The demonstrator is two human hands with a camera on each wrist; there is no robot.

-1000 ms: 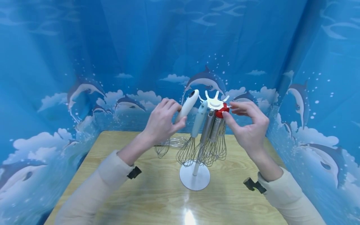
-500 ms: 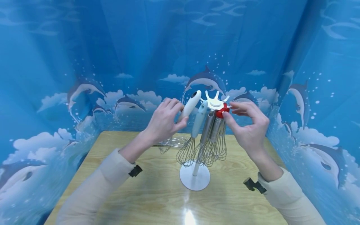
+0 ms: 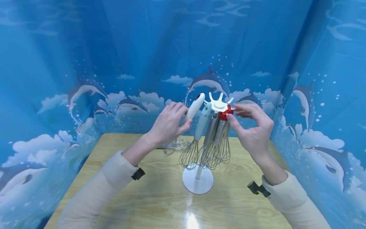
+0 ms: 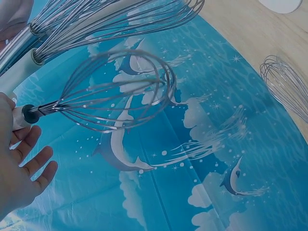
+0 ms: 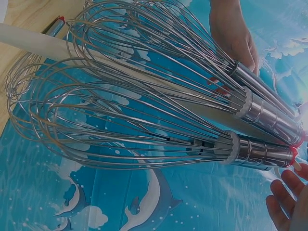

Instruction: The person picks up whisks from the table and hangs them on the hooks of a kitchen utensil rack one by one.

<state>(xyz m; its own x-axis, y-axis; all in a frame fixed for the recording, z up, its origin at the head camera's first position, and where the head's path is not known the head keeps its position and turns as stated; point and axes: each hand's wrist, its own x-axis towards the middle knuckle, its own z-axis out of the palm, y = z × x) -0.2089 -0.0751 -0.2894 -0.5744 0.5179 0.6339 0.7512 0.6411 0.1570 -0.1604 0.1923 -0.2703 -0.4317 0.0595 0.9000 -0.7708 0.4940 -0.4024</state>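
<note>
My left hand [image 3: 168,124] grips a whisk by its white handle [image 3: 194,108], tilted with the holed end up beside the rack. Its wire loops [image 4: 115,91] hang free in the left wrist view. The white stand [image 3: 218,105] has a pronged top. From it hang a whisk with a light blue handle [image 3: 202,123], a steel-handled whisk [image 3: 211,128] and whisks with red-topped steel handles [image 5: 269,153]. My right hand [image 3: 255,128] pinches a red handle top [image 3: 226,114] at the rack's right side, thumb in front. Several prongs at the back hold nothing.
The stand's round white base [image 3: 198,183] rests on the wooden table [image 3: 137,197]. Behind the left hand another whisk [image 3: 180,144] lies on the table. Blue dolphin-print curtains [image 3: 171,47] close in the back and sides.
My left hand has brought the white-handled whisk slightly right, its top end nearer the rack's prongs. The right hand and the hanging whisks have stayed in place.
</note>
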